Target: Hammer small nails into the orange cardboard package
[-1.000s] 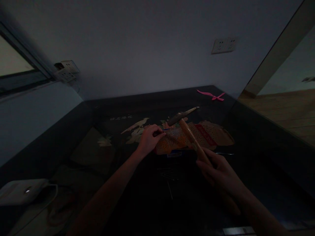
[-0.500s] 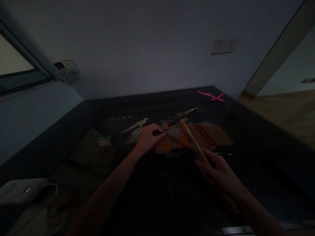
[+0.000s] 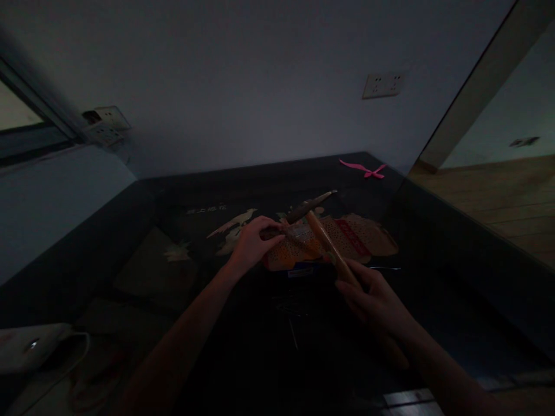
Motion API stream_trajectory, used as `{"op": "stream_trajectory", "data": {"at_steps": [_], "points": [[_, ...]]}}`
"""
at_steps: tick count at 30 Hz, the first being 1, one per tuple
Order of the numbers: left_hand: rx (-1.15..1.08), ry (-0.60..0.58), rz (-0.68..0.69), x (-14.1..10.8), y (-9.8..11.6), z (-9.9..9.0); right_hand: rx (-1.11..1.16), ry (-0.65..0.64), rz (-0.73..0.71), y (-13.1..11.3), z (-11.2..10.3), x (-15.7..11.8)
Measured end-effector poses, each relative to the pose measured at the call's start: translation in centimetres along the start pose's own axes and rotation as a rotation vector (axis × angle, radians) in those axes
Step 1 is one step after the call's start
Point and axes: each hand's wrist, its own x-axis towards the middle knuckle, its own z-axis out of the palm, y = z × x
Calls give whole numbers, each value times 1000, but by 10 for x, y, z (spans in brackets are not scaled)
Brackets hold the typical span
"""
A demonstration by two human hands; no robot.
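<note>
My right hand is wrapped round the wooden handle of a hammer. The hammer's dark head, with a long tapered end, lies over a flattened piece covered in small holes. This holed piece, orange, red and tan like packaging card, rests on the dark table. At its left end my left hand is closed in a pinch, fingertips near the hammer head. What the pinch holds is too dark to make out. Thin, needle-like pieces lie on the table nearer to me.
A pink ribbon-like strip lies at the table's back right. A white box with a cable stands at the front left. A thin metal rod is right of the holed piece. Wall sockets are behind.
The view has shifted slightly, moving the scene left. Both hands keep nearly the same places. A thin blue bit at my left fingertips no longer shows.
</note>
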Motion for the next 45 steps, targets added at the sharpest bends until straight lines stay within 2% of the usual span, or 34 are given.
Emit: {"op": "stream_trajectory", "data": {"at_steps": [4,8,9,11,13,14,15,18,20,22,26,31,35,41,45], "points": [[70,74,9,2,7,-16,24,-36,-26,3,-2,-1],[182,287,106,-17,37,-43,-9,21,-101,6,-4,-1],[214,287,173,-27,46,-47,-11,32,-111,6,-5,-1],[275,141,358,-51,60,-48,4,36,-104,6,-5,-2],[304,-109,521,-75,63,-40,37,28,-71,6,-5,-3],[351,-203,496,-85,60,-33,57,20,-50,6,-5,-3],[403,-278,408,-93,54,-26,76,13,-29,6,-4,-3],[478,-396,108,-105,28,-8,116,-7,-5,7,-4,-4],[479,-448,-9,-106,15,-2,124,-2,-21,7,-4,-4],[473,-478,-57,-105,8,2,118,6,-30,7,-4,-4],[476,-511,-41,-106,7,7,103,22,-11,7,-4,-3],[435,-465,-78,-108,3,4,133,37,-3,7,-3,-1],[220,-397,-172,-108,0,-8,112,37,-18,6,-3,-1],[-47,-265,-197,-104,11,-21,118,49,-23,5,-3,-3],[-297,-214,-331,-103,22,-22,137,37,2,5,-2,-4]]}}
